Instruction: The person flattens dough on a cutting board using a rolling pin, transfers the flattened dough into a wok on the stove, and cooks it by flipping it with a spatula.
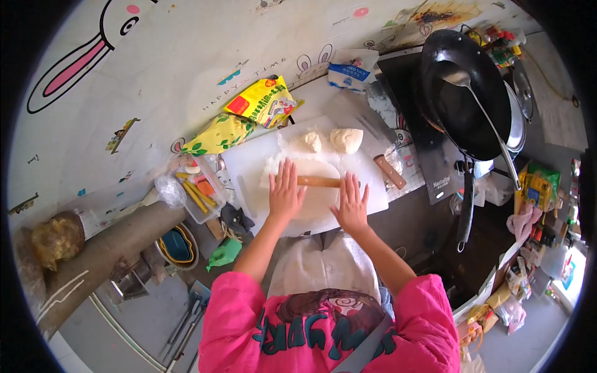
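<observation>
Resting across dough sheet [316,204], mid-frame, rolling pin [319,181] is covered at ends by left hand [286,191] and right hand [352,207], fingers outstretched, palms down. Sheet might be thinned unevenly or torn if one end were pressed harder.

The rolling pin [319,181] is a slim, straight rod of brown wood, which lies level and crosswise upon the dough sheet [316,205], touching its upper face, while the parts near its two ends are mostly covered from view. The dough sheet is pale cream in colour, flattened, with a smooth surface and a rounded far edge. It rests flat on the white board [244,163], and it extends on both sides of the rolling pin.
</observation>
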A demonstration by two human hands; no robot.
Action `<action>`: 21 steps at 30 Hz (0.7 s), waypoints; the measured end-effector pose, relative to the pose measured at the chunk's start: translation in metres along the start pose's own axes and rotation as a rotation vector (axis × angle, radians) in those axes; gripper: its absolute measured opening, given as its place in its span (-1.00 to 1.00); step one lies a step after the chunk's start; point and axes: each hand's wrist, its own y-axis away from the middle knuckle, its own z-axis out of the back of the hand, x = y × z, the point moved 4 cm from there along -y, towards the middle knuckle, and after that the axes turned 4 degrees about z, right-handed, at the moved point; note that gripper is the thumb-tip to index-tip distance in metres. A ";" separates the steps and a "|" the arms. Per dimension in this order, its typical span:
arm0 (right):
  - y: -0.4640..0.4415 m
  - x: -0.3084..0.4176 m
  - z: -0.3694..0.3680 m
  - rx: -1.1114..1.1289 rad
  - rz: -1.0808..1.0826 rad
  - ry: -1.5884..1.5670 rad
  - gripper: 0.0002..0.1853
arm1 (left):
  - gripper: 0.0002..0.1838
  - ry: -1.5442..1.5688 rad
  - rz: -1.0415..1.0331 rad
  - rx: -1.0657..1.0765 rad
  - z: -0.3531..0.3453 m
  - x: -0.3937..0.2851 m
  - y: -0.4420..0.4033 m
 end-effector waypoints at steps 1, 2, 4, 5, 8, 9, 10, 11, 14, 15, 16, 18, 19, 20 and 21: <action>-0.017 -0.003 0.003 -0.040 -0.020 -0.003 -0.03 | -0.19 -0.004 0.003 -0.021 -0.004 -0.001 -0.010; -0.028 -0.006 0.002 -0.078 -0.030 0.007 -0.03 | -0.19 -0.009 0.007 -0.043 -0.008 0.000 -0.018; -0.026 -0.005 -0.004 -0.042 0.003 0.025 -0.03 | -0.19 -0.071 -0.013 -0.053 -0.015 0.001 -0.016; -0.025 -0.005 -0.005 -0.027 0.019 0.034 -0.02 | -0.18 -0.050 -0.015 -0.022 -0.017 0.002 -0.008; 0.019 0.003 -0.021 0.156 0.107 0.099 0.00 | -0.14 -0.035 -0.035 0.073 -0.030 0.008 0.043; 0.035 0.007 -0.024 0.216 0.134 0.116 0.00 | -0.13 -0.019 -0.052 0.083 -0.032 0.010 0.062; 0.047 0.010 -0.023 0.203 0.128 0.062 0.01 | -0.13 -0.004 -0.069 0.092 -0.032 0.011 0.078; 0.054 0.012 -0.022 0.186 0.126 0.010 0.01 | -0.12 0.012 -0.085 0.095 -0.035 0.012 0.086; 0.032 0.012 -0.006 0.110 0.130 0.021 0.04 | -0.15 0.023 -0.046 0.080 -0.013 0.007 0.063; 0.016 0.011 -0.002 0.087 0.134 0.049 0.06 | -0.16 0.016 -0.033 0.061 -0.012 0.007 0.048; -0.001 0.010 -0.001 0.027 0.113 0.031 0.04 | -0.19 0.048 -0.015 -0.044 -0.011 0.009 0.032; -0.031 0.008 -0.001 -0.069 0.108 0.031 -0.02 | -0.19 0.046 0.056 -0.103 -0.012 0.012 0.008; -0.032 0.010 -0.004 -0.043 0.125 0.052 -0.03 | -0.19 0.044 0.091 -0.129 -0.012 0.013 0.004; -0.032 0.011 -0.006 -0.017 0.142 0.072 -0.03 | -0.19 0.001 0.081 -0.102 -0.014 0.013 0.005; -0.033 0.012 -0.007 0.005 0.159 0.095 -0.04 | -0.18 0.005 0.068 -0.076 -0.018 0.014 0.011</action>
